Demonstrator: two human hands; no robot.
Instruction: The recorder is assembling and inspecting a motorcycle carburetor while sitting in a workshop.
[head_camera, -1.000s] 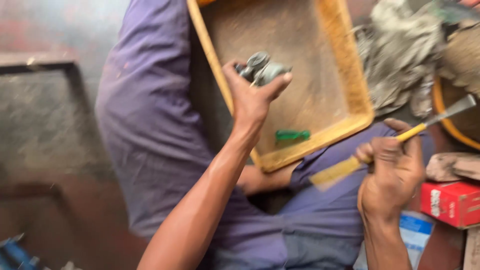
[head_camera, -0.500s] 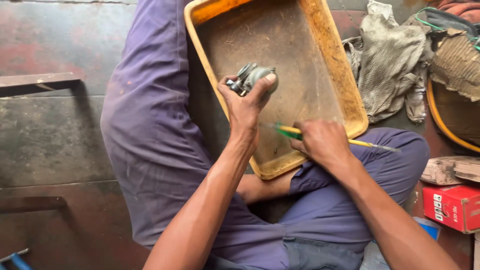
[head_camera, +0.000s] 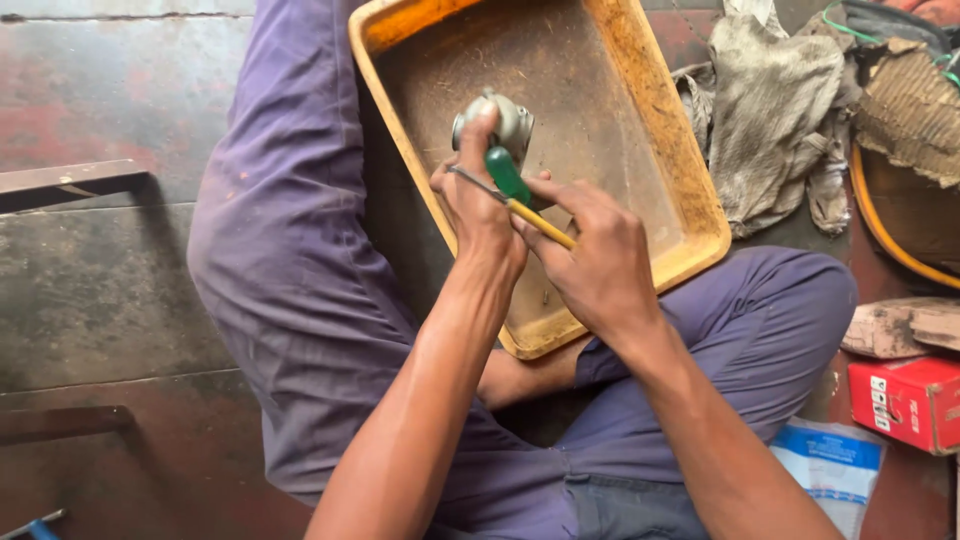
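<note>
The left hand (head_camera: 478, 205) was clenched around a small grey metal part (head_camera: 497, 125), holding it up over the middle of the yellow tray (head_camera: 670, 175), toward the tray's left rim. The thumb and forefinger pinned the part from below and behind, and a thin wire-like piece crossed the back of the fingers. The right hand (head_camera: 595, 262) was closed on a brush with a yellow shaft and green head (head_camera: 515, 190), pinching it like a pen, its green end pressed against the underside of the part.

The tray rested tilted across the person's lap, on purple trousers (head_camera: 300, 300), its near corner down by the right thigh. Grimy rags (head_camera: 770, 110) lay just beyond the tray's right rim, a red carton (head_camera: 910, 400) on the floor near the right knee.

To do this well, I judge the part wanted a firm, unmoving hold over the tray (so whatever came off fell inside it), with short strokes of the brush worked into the recesses, and the part turned in the fingers a little at a time rather than the wrist being twisted.
</note>
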